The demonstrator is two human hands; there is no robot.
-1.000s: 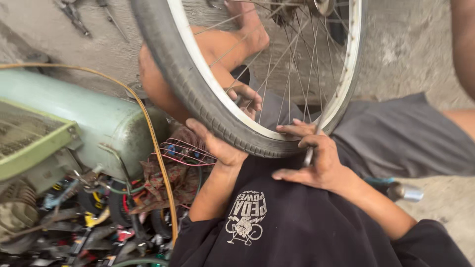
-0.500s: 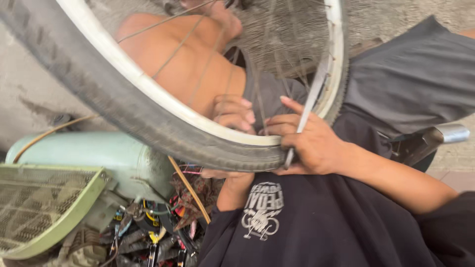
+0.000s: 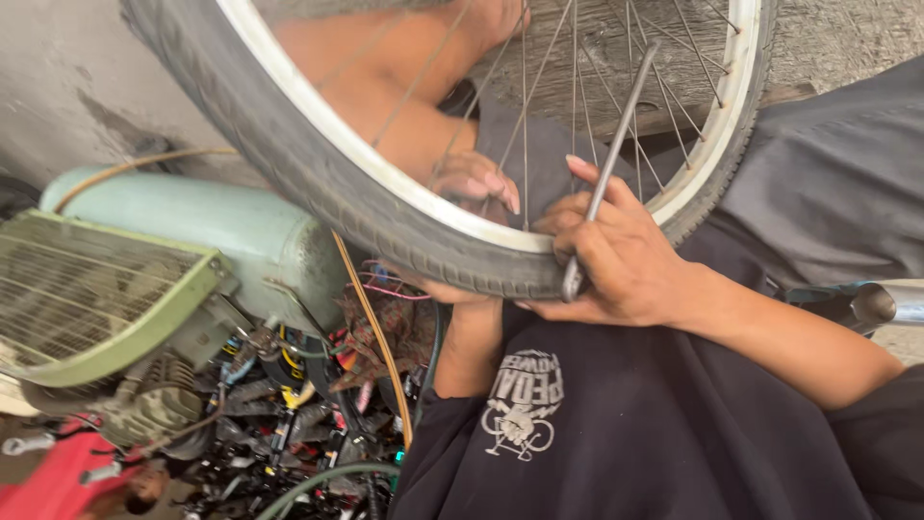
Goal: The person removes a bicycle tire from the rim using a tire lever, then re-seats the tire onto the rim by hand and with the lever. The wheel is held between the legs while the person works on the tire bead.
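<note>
Nearest the camera, the person's dark shirt (image 3: 616,433) fills the lower right, a pale printed emblem on its chest. To the left of it, low in the scene, lies a heap of tangled cables and small tools (image 3: 279,424), with a red object (image 3: 58,477) at the near-left corner.

Just beyond the shirt, the right hand (image 3: 621,255) is closed around a thin metal lever (image 3: 606,173), gripping its lower end where it meets the tyre; the lever slants up and to the right across the spokes. The left hand (image 3: 467,246) comes up under the tyre from below. Its fingertips (image 3: 481,183) curl over the rim on the inner side, so it clasps the tyre and rim together. The palm is mostly hidden behind the rubber, so the grip there is probably firm but not plainly seen. The two hands sit close, side by side, not touching.

The bicycle wheel (image 3: 404,221), black tyre on a white rim, arcs across the middle from upper left to upper right, resting against the person's front.

Left of the wheel stands a pale green machine with a slatted grille (image 3: 106,299). At the right edge a metal tube end (image 3: 881,303) pokes in. Farthest off, through the spokes, another person's bare arm (image 3: 385,87) shows above a grey concrete floor (image 3: 67,87).
</note>
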